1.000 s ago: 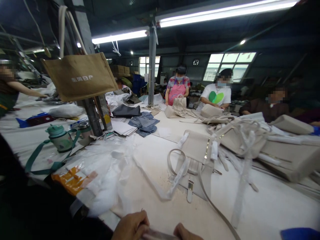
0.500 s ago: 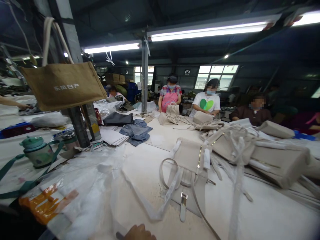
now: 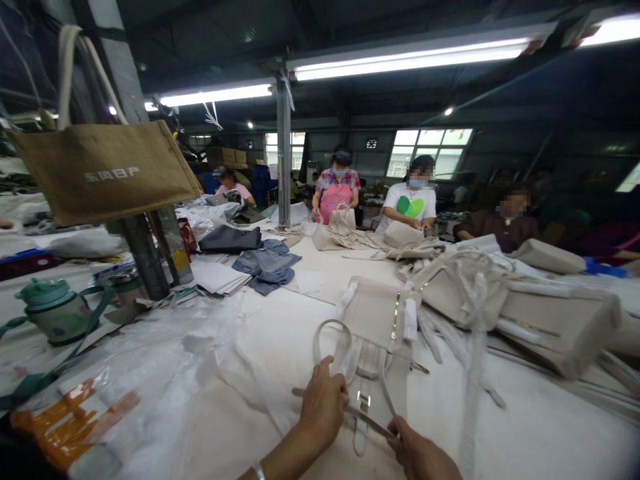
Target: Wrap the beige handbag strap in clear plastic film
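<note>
The left grip [image 3: 324, 403] is curled tightly around a narrow grey-brown flat strap [image 3: 374, 425], one end of which pokes out to the left of the knuckles. The right grip [image 3: 417, 448] clasps the same strap farther right, its fingers drawn together, so that the strap stretches between the two. Between the grips, a shiny metal buckle [image 3: 363, 400] on a pale tab lies just beyond the strap, which crosses over the tab.

Beyond both grips, a beige backpack with a gold-toned zip [image 3: 373, 310] lies on the pale, flat bench [image 3: 540, 407]. A thin beige strap loop [image 3: 334, 322] stands just ahead of the left grip. To the left of that grip spreads crumpled clear plastic film [image 3: 165, 373]; farther left is a green, teal-lidded bottle [image 3: 60, 313]. Beyond the right grip, toward the right, beige bags [image 3: 555, 320] are heaped together.
</note>
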A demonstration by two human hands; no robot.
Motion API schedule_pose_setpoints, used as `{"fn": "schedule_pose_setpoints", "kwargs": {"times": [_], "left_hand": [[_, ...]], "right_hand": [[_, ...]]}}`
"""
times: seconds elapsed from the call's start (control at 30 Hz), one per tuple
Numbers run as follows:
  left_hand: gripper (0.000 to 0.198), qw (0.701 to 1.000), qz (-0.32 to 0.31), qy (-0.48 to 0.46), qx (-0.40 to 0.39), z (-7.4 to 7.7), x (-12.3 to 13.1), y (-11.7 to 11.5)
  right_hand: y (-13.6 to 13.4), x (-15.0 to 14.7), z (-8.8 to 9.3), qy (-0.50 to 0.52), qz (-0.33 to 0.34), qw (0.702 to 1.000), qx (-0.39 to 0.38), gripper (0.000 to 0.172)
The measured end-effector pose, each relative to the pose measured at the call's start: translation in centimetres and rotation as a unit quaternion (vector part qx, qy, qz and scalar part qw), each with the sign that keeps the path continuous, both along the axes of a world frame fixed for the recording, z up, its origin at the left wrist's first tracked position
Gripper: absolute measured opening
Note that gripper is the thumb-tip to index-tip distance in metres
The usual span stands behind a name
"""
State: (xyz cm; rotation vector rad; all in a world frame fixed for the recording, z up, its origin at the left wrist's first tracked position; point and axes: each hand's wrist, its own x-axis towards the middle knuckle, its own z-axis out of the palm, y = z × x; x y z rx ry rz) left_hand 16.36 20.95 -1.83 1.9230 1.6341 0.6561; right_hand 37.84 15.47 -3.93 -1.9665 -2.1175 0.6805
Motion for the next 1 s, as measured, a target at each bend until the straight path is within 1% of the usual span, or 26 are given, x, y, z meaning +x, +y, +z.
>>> {"fn": "schedule_pose_setpoints", "kwargs": {"times": [0.07,0.13,0.23,0.3,0.37,0.47,0.53,0.63,0.7,0.77,0.83,0.9,0.97,1.0], "left_hand": [[0.017,1.000,0.007,0.016,-0.011,-0.9,0.9,0.9],[0.017,1.000,-0.001,0.020,-0.005,-1.7,1.3,1.0],[0.017,0.999,-0.029,0.018,0.026,-2.3,0.8,0.2],[0.017,0.998,-0.046,0.016,0.046,-2.3,0.0,-0.8],[0.016,0.997,-0.050,0.017,0.059,-1.9,-1.3,-2.1],[0.013,0.996,-0.063,0.010,0.063,-0.6,-3.7,-4.9],[0.013,0.995,-0.091,-0.006,0.050,0.7,-5.7,-7.2],[0.014,0.990,-0.137,-0.004,0.030,2.4,-9.1,-11.0],[0.015,0.988,-0.152,0.031,0.022,3.1,-11.3,-13.2],[0.015,0.985,-0.158,0.070,0.018,3.4,-13.3,-15.0],[0.014,0.982,-0.158,0.098,0.018,3.5,-15.0,-16.3],[0.013,0.980,-0.159,0.119,0.022,3.7,-16.3,-17.2],[0.013,0.977,-0.159,0.140,0.020,3.9,-17.2,-17.9],[0.013,0.976,-0.157,0.152,0.017,4.1,-17.6,-18.1]], "right_hand": [[0.5,-0.8,0.4,-0.033,0.002,0.999,0.007,0.024],[0.8,-2.0,0.3,-0.067,0.024,0.997,0.004,0.026],[0.8,-3.6,-0.4,-0.081,0.079,0.994,0.005,0.028],[0.5,-4.3,-0.5,-0.069,0.104,0.992,0.016,0.030],[0.0,-4.7,-0.2,-0.056,0.113,0.992,0.020,0.028],[-1.2,-5.2,0.6,-0.040,0.121,0.992,0.022,0.028],[-2.0,-6.0,1.1,-0.034,0.127,0.991,0.031,0.041],[-3.3,-8.0,2.2,0.001,0.160,0.987,0.033,0.073],[-4.0,-9.9,3.1,0.034,0.197,0.980,0.021,0.090],[-4.3,-12.0,4.2,0.068,0.245,0.967,0.016,0.096],[-4.2,-14.1,5.0,0.102,0.306,0.946,0.024,0.098],[-3.6,-16.1,5.4,0.121,0.368,0.921,0.035,0.099],[-2.7,-18.1,5.5,0.100,0.417,0.903,0.043,0.097],[-2.3,-19.0,5.5,0.076,0.433,0.897,0.048,0.094]]}}
